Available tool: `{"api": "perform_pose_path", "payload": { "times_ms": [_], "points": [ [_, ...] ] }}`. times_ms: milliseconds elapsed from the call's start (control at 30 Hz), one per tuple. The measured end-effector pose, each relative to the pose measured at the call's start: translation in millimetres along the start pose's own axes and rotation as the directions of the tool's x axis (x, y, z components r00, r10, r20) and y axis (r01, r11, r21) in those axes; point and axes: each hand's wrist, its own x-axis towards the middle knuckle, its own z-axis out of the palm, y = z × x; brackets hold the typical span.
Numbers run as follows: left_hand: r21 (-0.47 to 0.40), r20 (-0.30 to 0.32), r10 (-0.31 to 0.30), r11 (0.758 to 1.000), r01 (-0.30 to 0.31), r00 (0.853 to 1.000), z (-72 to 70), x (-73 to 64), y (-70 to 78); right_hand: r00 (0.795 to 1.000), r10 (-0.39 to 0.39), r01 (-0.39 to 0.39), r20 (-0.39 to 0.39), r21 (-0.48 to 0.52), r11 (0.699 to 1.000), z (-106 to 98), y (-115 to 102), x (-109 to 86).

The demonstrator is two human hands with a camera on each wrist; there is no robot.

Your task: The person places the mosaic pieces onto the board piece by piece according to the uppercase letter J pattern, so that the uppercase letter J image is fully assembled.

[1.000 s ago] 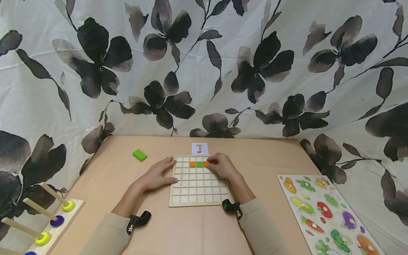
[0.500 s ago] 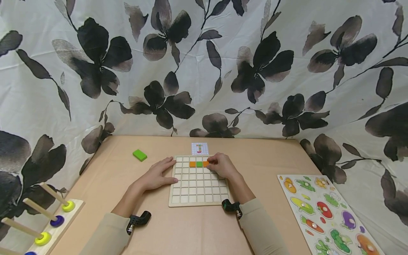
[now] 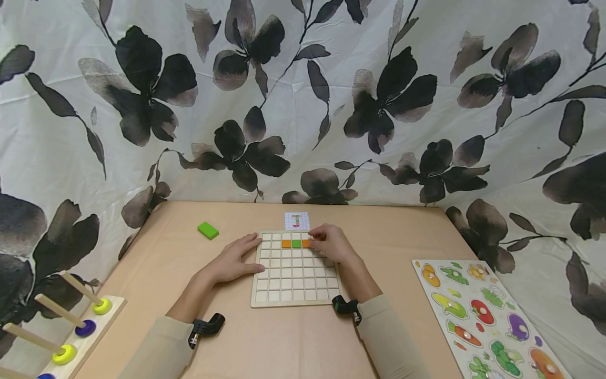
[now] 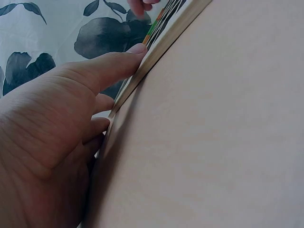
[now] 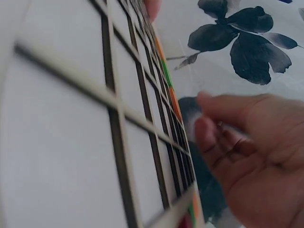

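A square wooden grid board (image 3: pixel 281 285) lies in the middle of the table. Along its upper part sit an orange tile (image 3: pixel 286 244), a green tile (image 3: pixel 296 244) and another orange tile (image 3: pixel 305 243), side by side. My left hand (image 3: pixel 233 261) rests at the board's left edge, its thumb (image 4: pixel 128 61) against the rim. Just beside the right-hand orange tile is my right hand (image 3: pixel 333 245). In the right wrist view its thumb and forefinger stand slightly apart, nothing visible between them. The right hand and forearm cover part of the board's right side.
Behind the board lies a small grid card (image 3: pixel 296 221) with a coloured pattern. A green block (image 3: pixel 208 230) is at the back left. A peg stand (image 3: pixel 90 342) with rings stands front left. At the right lies a vegetable picture board (image 3: pixel 483 316). A floral cloth (image 3: pixel 303 105) hangs behind.
My right hand has lifted slightly up and to the right, and its fingers have come away from the right-hand orange tile. The left hand stays put on the board's edge.
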Motion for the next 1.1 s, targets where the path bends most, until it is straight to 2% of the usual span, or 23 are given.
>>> {"api": "perform_pose_path", "payload": {
  "times_ms": [233, 567, 733, 833, 967, 1100],
  "points": [
    [0.006, 0.003, -0.005, 1.0, 0.005, 1.0, -1.0, 0.8, 0.8, 0.998, -0.034, 0.035, -0.046, 0.021, 0.999, -19.4, -10.4, -3.3],
    [0.005, 0.008, -0.004, 1.0, 0.004, 1.0, -1.0, 1.1, 0.4, 0.994, 0.057, -0.045, -0.097, 0.12, 0.992, -39.2, -16.1, -8.1],
    [0.01, 0.004, -0.002, 1.0, 0.002, 1.0, -0.2, 1.4, -0.2, 0.991, 0.084, -0.073, -0.102, 0.107, 0.992, -46.5, -11.4, -7.8],
    [0.01, 0.001, -0.003, 1.0, 0.003, 1.0, 0.0, 1.5, 0.1, 0.993, 0.051, -0.045, -0.107, 0.064, 0.997, -50.1, -7.6, -7.9],
    [0.009, 0.004, -0.007, 1.0, 0.007, 1.0, 0.1, 1.2, 0.3, 0.993, 0.049, -0.042, -0.108, 0.061, 0.997, -52.2, -2.3, -7.7],
    [0.012, 0.006, -0.005, 1.0, 0.005, 1.0, 0.4, 1.0, -0.4, 0.99, 0.079, -0.07, -0.115, 0.078, 0.995, -52.6, 3.8, -7.2]
  ]
}}
